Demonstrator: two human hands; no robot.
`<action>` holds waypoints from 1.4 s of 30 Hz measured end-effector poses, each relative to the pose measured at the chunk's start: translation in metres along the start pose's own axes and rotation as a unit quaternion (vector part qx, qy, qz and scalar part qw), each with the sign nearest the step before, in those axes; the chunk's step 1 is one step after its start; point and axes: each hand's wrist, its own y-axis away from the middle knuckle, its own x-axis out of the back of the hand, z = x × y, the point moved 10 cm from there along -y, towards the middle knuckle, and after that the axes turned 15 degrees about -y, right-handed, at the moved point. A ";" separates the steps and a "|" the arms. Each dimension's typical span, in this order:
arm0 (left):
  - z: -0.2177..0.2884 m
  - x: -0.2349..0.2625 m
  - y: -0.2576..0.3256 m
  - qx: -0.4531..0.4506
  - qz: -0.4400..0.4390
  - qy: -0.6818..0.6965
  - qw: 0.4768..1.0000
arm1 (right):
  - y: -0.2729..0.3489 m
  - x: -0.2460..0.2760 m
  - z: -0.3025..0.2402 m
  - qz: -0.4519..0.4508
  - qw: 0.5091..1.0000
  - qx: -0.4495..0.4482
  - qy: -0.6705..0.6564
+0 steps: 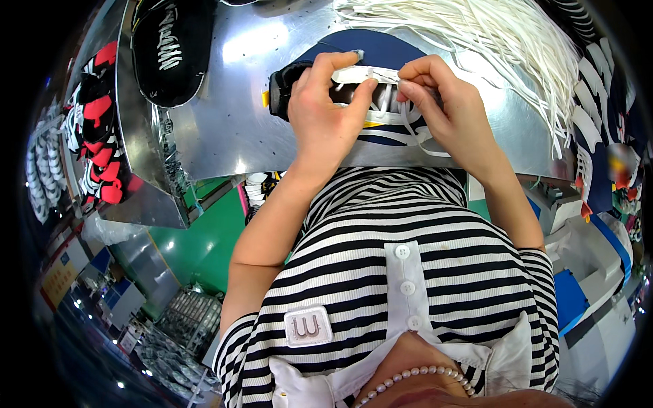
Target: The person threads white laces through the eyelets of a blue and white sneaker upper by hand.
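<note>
A navy shoe upper (367, 42) lies sideways on the metal table, with its black heel collar toward the left and a white eyelet strip along its opening. My left hand (321, 115) grips the upper, thumb and index finger at the eyelet strip. A white shoelace (406, 121) crosses part of the opening, and its loose length loops down toward the table's near edge. At the right end of the eyelets my right hand (452, 109) is closed in a pinch on the lace. The lace tip is hidden by the fingers.
Many loose white laces (490, 41) are spread at the back right of the metal table (231, 129). A black shoe-shaped piece (171, 54) sits at the back left. Red, black and white shoe parts (102, 136) are piled beyond the left edge; more uppers (598, 129) lie at the right.
</note>
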 end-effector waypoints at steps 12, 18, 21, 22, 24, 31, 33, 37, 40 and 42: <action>0.002 0.006 0.007 -0.010 0.017 -0.002 1.000 | -0.008 -0.018 -0.011 -0.024 0.984 0.025 0.173; 0.007 0.008 0.008 -0.011 0.025 -0.034 0.999 | -0.002 -0.006 -0.013 -0.002 0.996 0.026 0.082; 0.006 0.009 0.008 -0.031 0.033 -0.045 0.998 | -0.008 -0.013 -0.007 -0.022 0.993 0.012 0.115; 0.007 0.008 0.008 -0.032 0.032 -0.046 0.998 | -0.011 -0.015 -0.008 -0.024 0.990 0.021 0.137; 0.015 0.008 0.011 -0.054 0.029 -0.068 0.996 | -0.017 -0.025 -0.008 -0.028 0.983 0.037 0.178; -0.007 0.005 -0.004 0.008 0.016 0.053 0.998 | -0.028 -0.026 -0.022 -0.025 0.960 0.062 0.271; -0.016 -0.001 -0.010 0.055 -0.004 0.120 0.991 | -0.009 0.001 -0.029 -0.008 0.976 0.004 0.219; -0.023 -0.007 -0.023 0.133 -0.045 0.206 0.968 | 0.005 0.010 -0.001 0.008 0.974 -0.079 0.211; -0.024 -0.009 -0.025 0.198 -0.091 0.373 0.902 | 0.001 0.020 0.010 0.074 0.970 0.011 0.230; -0.010 0.003 -0.026 0.111 -0.138 0.263 0.948 | -0.003 0.019 0.012 0.077 0.973 0.027 0.218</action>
